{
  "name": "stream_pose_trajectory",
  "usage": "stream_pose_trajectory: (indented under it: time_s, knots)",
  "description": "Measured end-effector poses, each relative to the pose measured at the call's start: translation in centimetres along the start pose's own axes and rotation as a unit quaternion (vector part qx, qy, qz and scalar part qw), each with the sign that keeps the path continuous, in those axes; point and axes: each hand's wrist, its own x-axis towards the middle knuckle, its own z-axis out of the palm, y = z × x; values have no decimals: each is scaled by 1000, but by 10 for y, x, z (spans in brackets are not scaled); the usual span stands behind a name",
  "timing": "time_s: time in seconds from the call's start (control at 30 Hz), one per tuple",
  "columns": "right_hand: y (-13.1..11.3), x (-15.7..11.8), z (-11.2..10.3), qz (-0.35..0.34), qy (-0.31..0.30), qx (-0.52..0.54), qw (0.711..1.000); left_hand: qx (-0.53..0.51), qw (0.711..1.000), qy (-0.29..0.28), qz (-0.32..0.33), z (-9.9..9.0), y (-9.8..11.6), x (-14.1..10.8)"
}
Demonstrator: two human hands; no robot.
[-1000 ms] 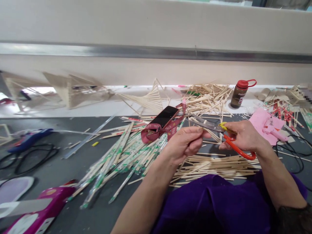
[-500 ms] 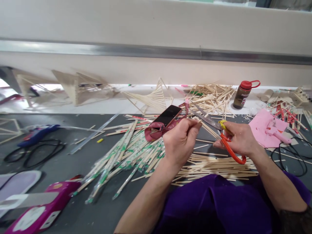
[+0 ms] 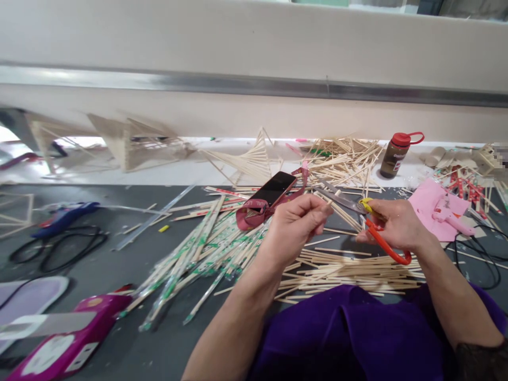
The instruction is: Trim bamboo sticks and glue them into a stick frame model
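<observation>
My left hand [image 3: 297, 225] is closed in a pinch around a thin wooden stick [image 3: 329, 203], whose short end pokes out by the fingertips. To its right, my right hand [image 3: 399, 222] grips scissors [image 3: 346, 202] with grey blades, a yellow part and a red-orange handle. The blades point left, towards my left fingers, and look spread apart. A few pale sticks [image 3: 344, 218] run just under the blades; whether my right fingers hold them I cannot tell. Below both hands lies a loose pile of bare sticks [image 3: 337, 275].
Green-and-white wrapped chopsticks [image 3: 206, 246] lie left of centre beside a phone [image 3: 273, 189] and a red lanyard [image 3: 250, 218]. Behind stand a stick model [image 3: 254, 159], a stick heap [image 3: 345, 161] and a red-capped bottle [image 3: 395, 154]. Pink glue gun [image 3: 452, 219] right, blue one [image 3: 65, 219] left.
My right hand and the scissors have shifted slightly right and down. The left hand has turned a little and moved slightly right, still pinching the stick.
</observation>
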Motion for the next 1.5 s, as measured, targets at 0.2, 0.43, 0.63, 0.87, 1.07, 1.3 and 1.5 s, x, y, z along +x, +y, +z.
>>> stream_pose_trajectory:
  time_s: [0.2,0.43,0.63,0.87,1.07,1.3,1.5]
  knots:
    - [5,-1,-6,-50,9,-3,999,-107,982,-77,-137,-4,7,2]
    - [6,-1,-8,-49,9,-15,999,-70,984,-93,-133,-3,1,6]
    - [-6,1,1,56,20,-50,997,277,927,172,187,7,-8,1]
    - [-15,1,15,52,11,-12,999,362,870,213,258,3,-9,-2]
    - [-8,1,11,48,-7,10,999,298,923,154,190,1,0,-6]
    - [-7,-1,5,33,-17,14,999,74,995,49,53,-3,7,-2]
    - [-3,-2,-1,-30,-8,0,1000,-90,988,-47,-113,-8,11,2]
